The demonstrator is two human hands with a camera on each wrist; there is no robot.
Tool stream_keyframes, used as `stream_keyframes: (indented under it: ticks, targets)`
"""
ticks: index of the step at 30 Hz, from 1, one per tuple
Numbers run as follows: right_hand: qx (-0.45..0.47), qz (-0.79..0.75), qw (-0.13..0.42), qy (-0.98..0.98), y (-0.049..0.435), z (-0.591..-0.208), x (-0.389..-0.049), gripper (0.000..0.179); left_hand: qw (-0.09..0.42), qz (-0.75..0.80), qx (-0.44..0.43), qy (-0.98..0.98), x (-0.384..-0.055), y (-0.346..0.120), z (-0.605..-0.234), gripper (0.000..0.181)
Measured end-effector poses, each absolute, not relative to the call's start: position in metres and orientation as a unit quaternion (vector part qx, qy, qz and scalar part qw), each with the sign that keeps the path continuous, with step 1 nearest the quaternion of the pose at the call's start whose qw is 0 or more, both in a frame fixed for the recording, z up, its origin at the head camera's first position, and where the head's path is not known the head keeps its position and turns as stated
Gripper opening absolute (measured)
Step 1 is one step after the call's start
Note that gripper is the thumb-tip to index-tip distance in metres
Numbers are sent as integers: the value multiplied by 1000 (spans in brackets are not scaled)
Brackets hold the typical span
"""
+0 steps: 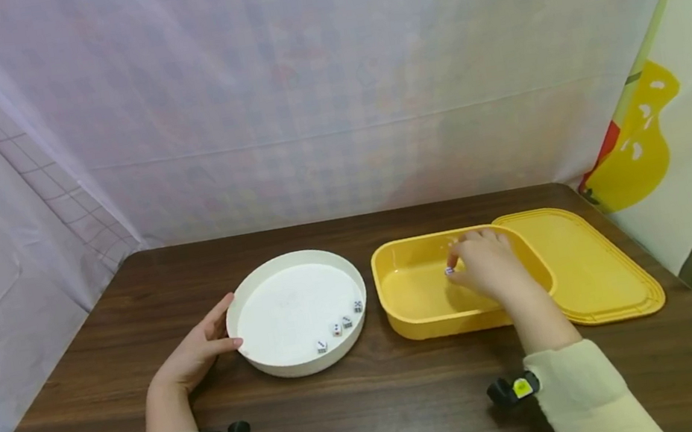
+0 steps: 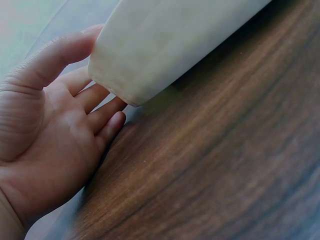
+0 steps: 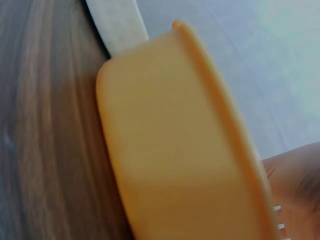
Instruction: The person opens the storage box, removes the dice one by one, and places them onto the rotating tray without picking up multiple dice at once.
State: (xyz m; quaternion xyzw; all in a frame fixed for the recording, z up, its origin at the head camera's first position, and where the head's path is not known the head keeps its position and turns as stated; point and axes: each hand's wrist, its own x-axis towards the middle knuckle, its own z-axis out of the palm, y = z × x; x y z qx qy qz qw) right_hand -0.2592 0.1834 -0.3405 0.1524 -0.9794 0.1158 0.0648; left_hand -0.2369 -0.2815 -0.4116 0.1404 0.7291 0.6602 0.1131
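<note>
My left hand (image 1: pixel 194 352) grips the left rim of a round white tray (image 1: pixel 298 367), thumb over the edge. In the left wrist view, fingers (image 2: pixel 92 97) lie against the tray's outer wall. Several white dice with dark pips, one a die with a red pip (image 1: pixel 336 329), lie along the tray's lower right side. My right hand (image 1: pixel 490 265) reaches over a yellow rectangular container (image 1: pixel 413 296) and pinches a small die (image 1: pixel 449 271) between thumb and fingertips. In the right wrist view, the container's wall hides most of that hand.
A flat yellow lid (image 1: pixel 599 266) lies right of the container, partly behind it. Tray and container stand side by side on a dark wooden table (image 1: pixel 363 410), a narrow gap between them. A pale curtain (image 1: pixel 333 135) hangs along the table's far edge.
</note>
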Motion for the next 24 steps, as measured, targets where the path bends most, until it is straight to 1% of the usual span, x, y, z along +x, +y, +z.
stream_keyframes:
  ticks: [9, 16, 24]
  targets:
    - [177, 117, 95, -972, 167, -323, -246, 9, 112, 659, 140, 731, -237, -282, -412, 88]
    - [200, 116, 121, -965, 155, -317, -242, 9, 113, 659, 141, 730, -237, -282, -412, 88]
    - [249, 143, 149, -946, 137, -316, -236, 10, 112, 657, 140, 733, -236, -281, -410, 88]
